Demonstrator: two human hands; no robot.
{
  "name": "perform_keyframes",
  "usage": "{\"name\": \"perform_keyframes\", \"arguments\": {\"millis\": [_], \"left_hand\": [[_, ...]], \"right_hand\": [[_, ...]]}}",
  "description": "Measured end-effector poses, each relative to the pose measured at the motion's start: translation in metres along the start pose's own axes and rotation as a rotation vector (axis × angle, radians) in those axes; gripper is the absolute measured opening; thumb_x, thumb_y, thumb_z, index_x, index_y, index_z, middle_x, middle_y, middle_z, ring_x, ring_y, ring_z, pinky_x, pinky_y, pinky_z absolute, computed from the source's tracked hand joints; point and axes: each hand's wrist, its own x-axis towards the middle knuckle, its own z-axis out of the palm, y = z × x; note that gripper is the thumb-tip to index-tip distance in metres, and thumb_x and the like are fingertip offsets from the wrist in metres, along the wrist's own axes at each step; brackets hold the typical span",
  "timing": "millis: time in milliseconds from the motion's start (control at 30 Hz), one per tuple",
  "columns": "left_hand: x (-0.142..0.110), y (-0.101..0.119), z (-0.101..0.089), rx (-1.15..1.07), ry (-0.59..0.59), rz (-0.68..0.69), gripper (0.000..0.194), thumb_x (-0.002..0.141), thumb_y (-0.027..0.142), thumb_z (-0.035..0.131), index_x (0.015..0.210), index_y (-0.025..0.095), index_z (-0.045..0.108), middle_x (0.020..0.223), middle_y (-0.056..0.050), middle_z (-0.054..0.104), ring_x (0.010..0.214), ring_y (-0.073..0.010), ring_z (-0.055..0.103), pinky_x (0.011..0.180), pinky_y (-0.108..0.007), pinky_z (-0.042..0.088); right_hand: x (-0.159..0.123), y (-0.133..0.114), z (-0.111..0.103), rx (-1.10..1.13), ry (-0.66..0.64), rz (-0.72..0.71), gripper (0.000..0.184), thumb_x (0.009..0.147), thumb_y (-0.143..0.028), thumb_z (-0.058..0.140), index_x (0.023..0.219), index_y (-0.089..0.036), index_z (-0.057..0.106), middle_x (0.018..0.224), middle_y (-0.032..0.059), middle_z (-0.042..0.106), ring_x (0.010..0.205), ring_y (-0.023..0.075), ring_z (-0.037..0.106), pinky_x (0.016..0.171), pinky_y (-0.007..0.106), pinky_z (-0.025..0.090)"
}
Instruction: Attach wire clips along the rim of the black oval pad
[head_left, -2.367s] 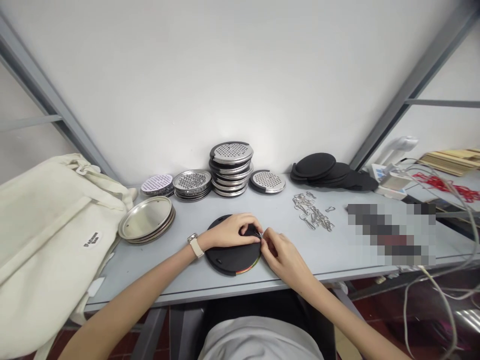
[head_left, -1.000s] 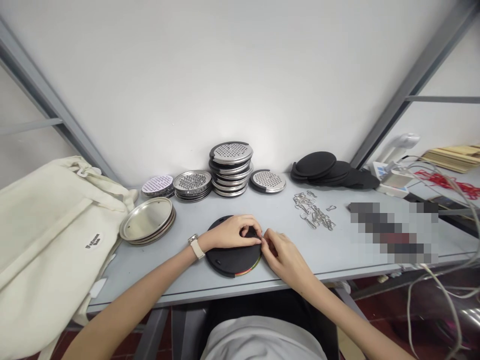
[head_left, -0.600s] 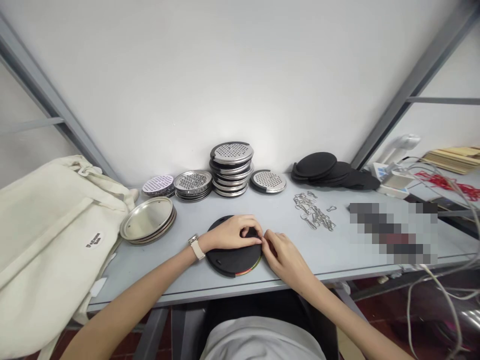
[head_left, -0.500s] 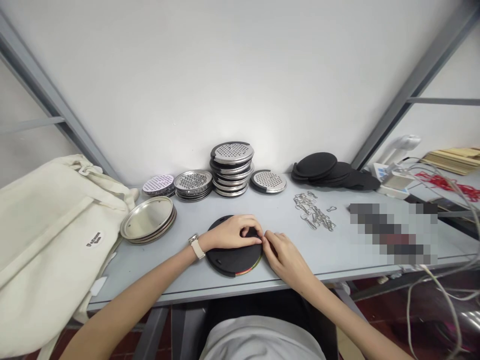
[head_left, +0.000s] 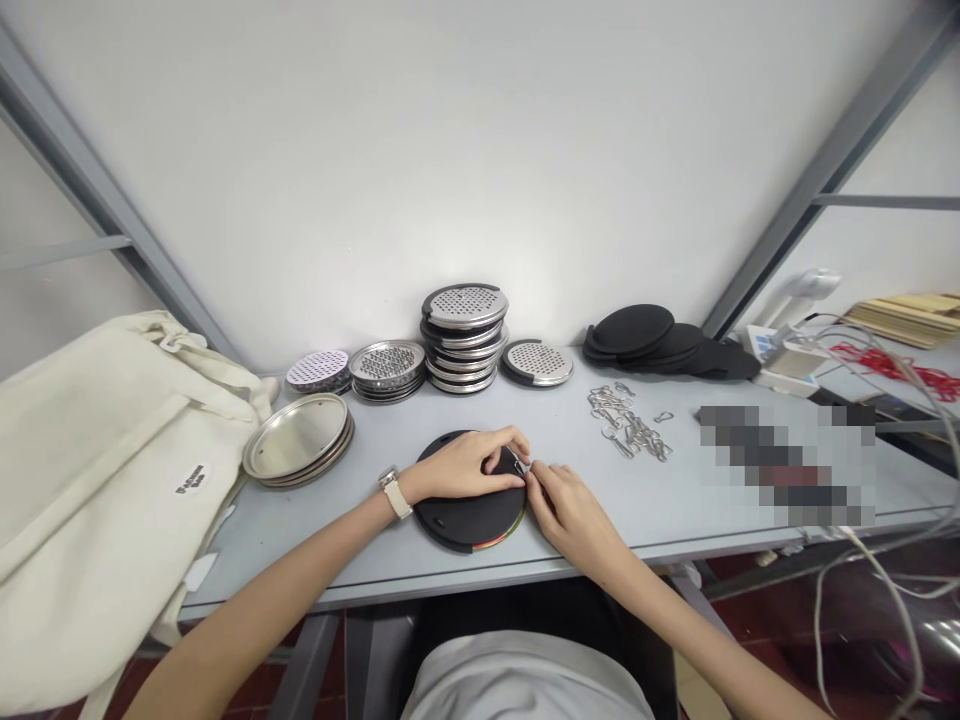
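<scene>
A round black disc (head_left: 469,515) lies flat near the table's front edge, with a red, yellow and green strip showing along its lower right rim. My left hand (head_left: 472,465) rests across it, thumb and index finger apart beside a small metal clip (head_left: 520,466) at the disc's right side. At that same edge, my right hand (head_left: 566,505) pinches the clip's outer end with thumb and fingertips. Part of the clip is hidden by the fingers. Similar loose metal clips (head_left: 634,435) lie in a heap to the right.
Along the wall stand metal grater discs (head_left: 386,362), a tall stack of black-rimmed graters (head_left: 463,340), one single grater (head_left: 538,362) and black discs (head_left: 637,335). Plain metal lids (head_left: 296,440) sit at left beside a cream bag (head_left: 112,470). White cables (head_left: 832,570) hang at right.
My left index finger has lifted away from the thumb, so the metal clip now shows between them. My right hand has barely moved.
</scene>
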Motion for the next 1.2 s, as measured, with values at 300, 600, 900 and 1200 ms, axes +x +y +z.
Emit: {"name": "perform_keyframes", "arguments": {"millis": [300, 600, 900, 1200], "left_hand": [[0.0012, -0.0043, 0.0016, 0.0, -0.001, 0.024, 0.027, 0.084, 0.025, 0.063, 0.109, 0.019, 0.059, 0.07, 0.006, 0.05, 0.059, -0.0077, 0.044, 0.062, -0.019, 0.037], [0.0015, -0.0043, 0.0009, -0.015, -0.001, 0.02, 0.028, 0.084, 0.025, 0.063, 0.11, 0.017, 0.059, 0.073, 0.005, 0.054, 0.06, -0.0071, 0.044, 0.063, -0.019, 0.037], [0.0017, -0.0047, 0.0015, -0.022, 0.001, 0.024, 0.028, 0.083, 0.027, 0.063, 0.109, 0.017, 0.06, 0.078, 0.003, 0.056, 0.06, -0.0074, 0.044, 0.063, -0.019, 0.038], [0.0017, -0.0051, 0.0015, -0.027, 0.015, 0.074, 0.023, 0.084, 0.027, 0.062, 0.105, 0.017, 0.062, 0.084, 0.001, 0.059, 0.062, -0.008, 0.043, 0.064, -0.02, 0.038]], "right_hand": [[0.0004, -0.002, -0.0027, 0.038, -0.009, 0.023, 0.021, 0.096, -0.019, 0.034, 0.08, -0.02, 0.048, 0.071, 0.0047, 0.057, 0.068, 0.0209, 0.053, 0.065, 0.031, 0.039], [0.0007, -0.0027, -0.0049, 0.083, -0.008, 0.034, 0.021, 0.096, -0.019, 0.036, 0.081, -0.02, 0.05, 0.071, 0.0032, 0.057, 0.069, 0.0199, 0.052, 0.064, 0.03, 0.038], [0.0015, -0.0054, -0.0085, 0.149, 0.041, 0.055, 0.028, 0.095, -0.022, 0.038, 0.067, -0.021, 0.04, 0.064, 0.0001, 0.051, 0.065, 0.0179, 0.048, 0.063, 0.029, 0.037], [0.0012, -0.0052, -0.0086, 0.189, 0.051, 0.092, 0.026, 0.095, -0.024, 0.039, 0.07, -0.022, 0.04, 0.065, -0.0003, 0.049, 0.065, 0.0173, 0.048, 0.06, 0.028, 0.039]]}}
